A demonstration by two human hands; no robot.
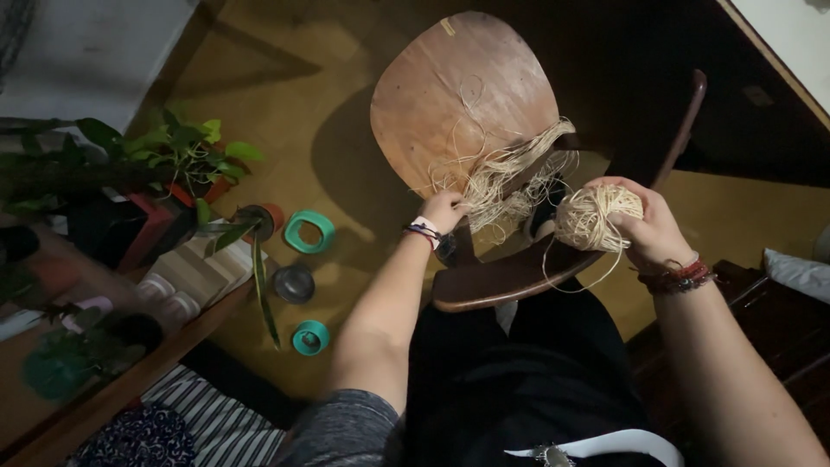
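Right hand (650, 227) of mine is clamped around one ball of pale straw-coloured twine (596, 218), wound tight and roughly round, held just over the curved back edge of a wooden chair (467, 95); a thin loop of the same cord hangs loose beneath the ball. My left hand (443, 210) has its fingers closed together, pinching into one tangled bundle of loose twine (510, 177) that lies on the chair seat, touching it. That bundle is frayed and messy, with many fine strands spreading over the brown seat, and it runs across toward the ball, so both hands sit on one stretch of fibre, near each other. I count two hands, one ball, one tangle, one chair. Each wrist wears bracelets: striped bands on the left, reddish beads on the right. Beyond the chair, on the yellowish floor (328, 104), lie two teal rings (309, 231), one above the other, with one dark round dish (294, 283) between them. Further left stands a low wooden shelf (130, 380) with leafy green plants (186, 156) in pots. Striped cloth (216, 424) lies below the shelf.
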